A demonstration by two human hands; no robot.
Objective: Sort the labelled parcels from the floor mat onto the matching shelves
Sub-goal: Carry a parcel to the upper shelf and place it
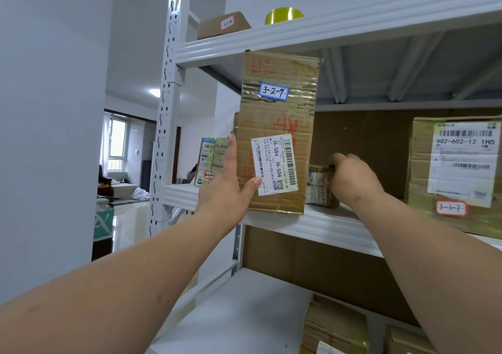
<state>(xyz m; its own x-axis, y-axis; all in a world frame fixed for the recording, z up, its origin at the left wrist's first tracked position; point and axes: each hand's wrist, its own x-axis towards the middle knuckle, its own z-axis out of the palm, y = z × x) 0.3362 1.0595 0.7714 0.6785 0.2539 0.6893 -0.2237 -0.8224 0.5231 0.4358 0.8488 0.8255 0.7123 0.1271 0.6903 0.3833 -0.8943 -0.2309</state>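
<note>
The tall cardboard box point(279, 125) stands upright at the front lip of the middle shelf point(320, 226), its handwritten sticker point(273, 91) reading 3-2-9 turned outward, where it can be read at a glance. The left hand point(228, 182) holds it from the side: fingers flat up the left edge, thumb pressed across the lower front beside the printed shipping label point(274, 163). To my eye that is a steadying hold, keeping the box on end while room is made for it.

The right hand point(350, 177) is busy with exactly that, I think — its fingers are curled around the top of a small taped packet point(322, 187) lying just right of the box, apparently to shift it. Whether the tall box's base rests fully on the shelf or hangs slightly over the edge, I cannot tell.

Further right sits a large box point(456, 174) tagged 3-1-7, and at the left end a slim green carton point(210, 160) with a red-edged tag. The neighbours' tags begin 3-1, this one 3-2 — so I am not sure this shelf matches. On the shelf above are a flat brown box point(222, 24) and a roll of yellow tape point(284, 15).
</note>
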